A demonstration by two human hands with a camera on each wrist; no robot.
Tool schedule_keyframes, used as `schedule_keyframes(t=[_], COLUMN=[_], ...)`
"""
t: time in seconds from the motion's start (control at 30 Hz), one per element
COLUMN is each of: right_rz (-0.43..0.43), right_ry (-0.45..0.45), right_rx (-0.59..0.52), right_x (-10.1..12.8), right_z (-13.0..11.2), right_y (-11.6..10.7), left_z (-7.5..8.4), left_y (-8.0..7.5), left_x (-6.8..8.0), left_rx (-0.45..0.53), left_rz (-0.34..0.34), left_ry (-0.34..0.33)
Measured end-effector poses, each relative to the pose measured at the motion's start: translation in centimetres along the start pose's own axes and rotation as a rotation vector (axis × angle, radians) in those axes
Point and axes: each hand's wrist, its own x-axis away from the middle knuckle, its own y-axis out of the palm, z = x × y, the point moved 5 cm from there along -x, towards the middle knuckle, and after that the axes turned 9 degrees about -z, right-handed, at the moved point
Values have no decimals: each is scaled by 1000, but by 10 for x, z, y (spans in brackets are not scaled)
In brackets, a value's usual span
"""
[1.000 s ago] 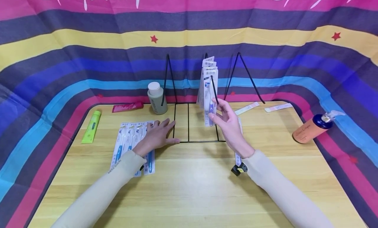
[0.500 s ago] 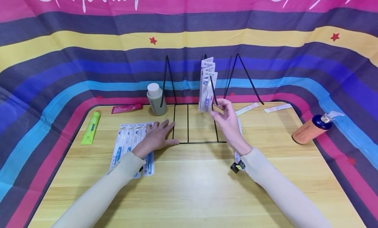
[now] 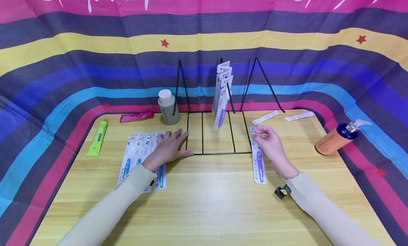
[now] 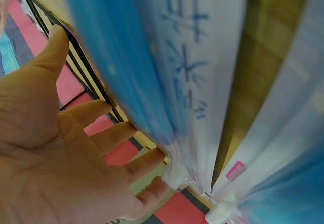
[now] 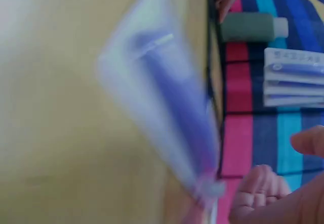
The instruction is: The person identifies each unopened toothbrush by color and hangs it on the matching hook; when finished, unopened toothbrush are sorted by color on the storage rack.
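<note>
My left hand lies with fingers spread over the tops of several packaged blue toothbrushes, its fingertips by the left side of a black wire rack. On the rack's middle hook hang several packaged purple toothbrushes, the front one tilted. To the right, my right hand hovers at the top end of another packaged purple toothbrush lying on the table. In the right wrist view its thumb stands apart from the bent fingers, with nothing seen between them. That package is blurred there.
A grey-green bottle stands behind the rack's left side. Green and red tubes lie at left. Two slim packets lie at back right, near an orange pump bottle. Striped cloth encloses the table.
My right hand has let go of the hanging front toothbrush package and moved right and down to the one on the table. The hanging packages have swung. My left hand has stayed put.
</note>
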Motion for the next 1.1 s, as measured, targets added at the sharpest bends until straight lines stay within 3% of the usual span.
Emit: schedule_keyframes(t=[0.17,0.37,0.57,0.83,1.1], right_rz=[-95,-176,-194,-185,-173], right_ry=[137,192,245,242,207], right_rx=[162,373,517,471,251], right_x=[15,31,37,44,57], right_z=[23,28,31,25,27], right_y=[-19,-27,-28,-26,-20], left_z=[0,-1,-1,-1,1], left_y=[1,2,2,1,0], left_x=[0,0,-1,-1,-1], left_rx=[-1,6,13,22,25], left_rz=[0,-5,-7,-8,-15], left_ry=[-3,-3,0,-5,-4])
